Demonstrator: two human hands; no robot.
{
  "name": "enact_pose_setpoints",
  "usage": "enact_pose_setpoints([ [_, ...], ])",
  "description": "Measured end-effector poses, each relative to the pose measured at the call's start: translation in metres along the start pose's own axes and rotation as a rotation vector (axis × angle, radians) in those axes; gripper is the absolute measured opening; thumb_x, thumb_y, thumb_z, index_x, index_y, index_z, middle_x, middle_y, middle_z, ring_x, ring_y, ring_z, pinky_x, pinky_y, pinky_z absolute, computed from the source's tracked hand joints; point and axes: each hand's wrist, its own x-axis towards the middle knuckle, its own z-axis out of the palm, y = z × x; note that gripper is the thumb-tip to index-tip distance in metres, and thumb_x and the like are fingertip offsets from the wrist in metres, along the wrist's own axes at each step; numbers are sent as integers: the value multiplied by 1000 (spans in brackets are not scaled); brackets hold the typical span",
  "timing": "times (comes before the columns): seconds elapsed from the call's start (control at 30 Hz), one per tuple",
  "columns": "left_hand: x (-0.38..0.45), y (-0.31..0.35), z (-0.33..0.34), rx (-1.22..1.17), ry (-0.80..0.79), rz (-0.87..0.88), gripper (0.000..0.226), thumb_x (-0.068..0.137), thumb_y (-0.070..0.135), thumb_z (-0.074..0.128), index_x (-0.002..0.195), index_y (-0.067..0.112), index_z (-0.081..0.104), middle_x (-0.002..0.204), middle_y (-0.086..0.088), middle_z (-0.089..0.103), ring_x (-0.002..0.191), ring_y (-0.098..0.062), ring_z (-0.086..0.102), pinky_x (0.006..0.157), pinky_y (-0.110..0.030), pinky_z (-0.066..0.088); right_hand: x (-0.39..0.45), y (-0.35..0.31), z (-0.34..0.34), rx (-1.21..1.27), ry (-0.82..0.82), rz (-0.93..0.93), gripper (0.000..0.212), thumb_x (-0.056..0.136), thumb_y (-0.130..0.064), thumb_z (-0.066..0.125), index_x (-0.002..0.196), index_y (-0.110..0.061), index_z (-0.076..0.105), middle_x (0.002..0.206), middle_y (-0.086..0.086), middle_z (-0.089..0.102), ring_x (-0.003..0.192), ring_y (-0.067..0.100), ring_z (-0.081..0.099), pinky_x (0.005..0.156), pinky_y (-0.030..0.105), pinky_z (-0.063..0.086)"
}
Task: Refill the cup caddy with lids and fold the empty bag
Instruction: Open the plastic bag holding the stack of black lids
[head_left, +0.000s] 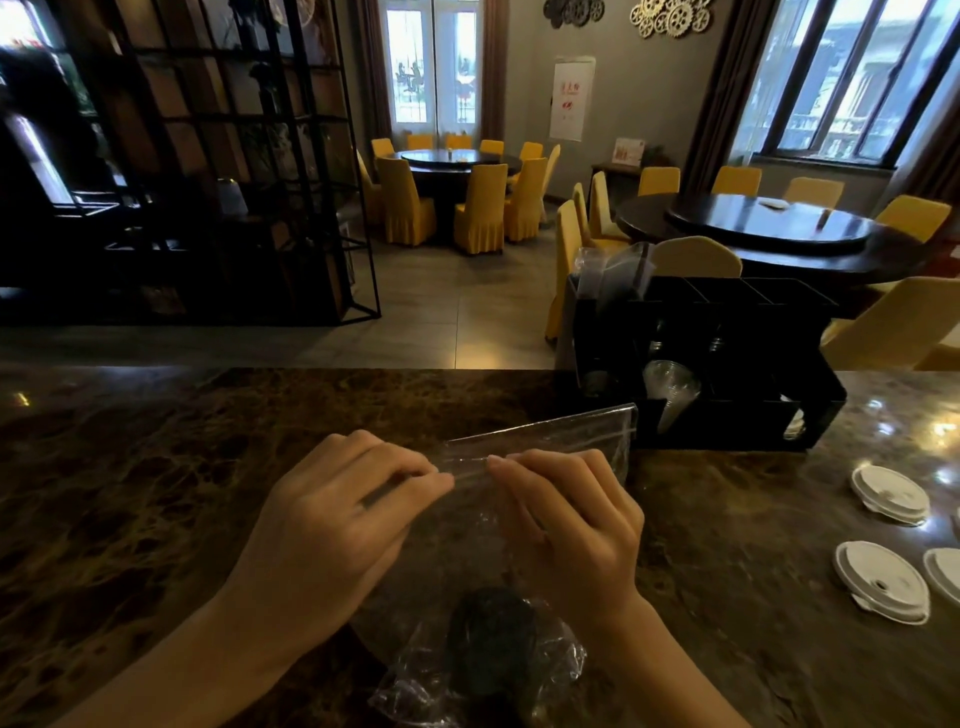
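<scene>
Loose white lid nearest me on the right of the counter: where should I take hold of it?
Pinch the white lid across its raised rim from above; it lies flat on the counter, apart from its neighbours. Both hands are now on the clear bag.

The dark marbled counter (156, 493) shines under the window light. Flat on it near the middle lies a clear plastic bag (545, 441), its crumpled end at six o'clock. At one o'clock the black cup caddy (727, 364) stands on the far edge. Over at three o'clock white lids (889, 493) lie loose, well apart from the bag.
</scene>
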Motion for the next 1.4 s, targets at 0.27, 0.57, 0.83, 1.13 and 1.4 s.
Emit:
enact_pose_setpoints([
  [0.27,22,20,4,20,-97,10,21,83,22,74,104,18,74,99,1,71,92,-18,63,78,-30,44,1,4,-1,31,-31,7,16,95,-22,76,96,-8,83,91,6,78,72,16,67,57,30,51],
  [0.57,27,22,5,-98,-90,-1,16,84,5,71,97,6,79,90,-7,73,79,-18,69,62,-29,59,-1,18,-7,13,-34,7,21,97,-29,73,94,-11,83,89,4,78,70,17,67,55,35,47],
  [0.83,34,29,11,-94,-117,1,21,89,13,69,107,7,77,99,-7,73,88,-19,68,69,-29,59,3,26,-13,10,-31,11,23,97,-31,73,91,-12,84,89,1,78,68,16,66,57,33,42],
  [1.13,37,26,15,-99,-75,19,20,94,10,63,103,2,79,96,-10,76,89,-17,66,76,-24,56,5,40,-21,12,-46,6,17,96,-24,74,93,-12,84,88,3,78,69,17,67,54,38,45],
  [1.4,47,32,24,-115,-111,-12,25,90,12,72,114,5,76,106,-7,73,96,-18,66,78,-26,57,5,47,-22,34,-64,21,10,91,-20,79,94,-11,84,89,3,77,70,19,67,54,40,46],
])
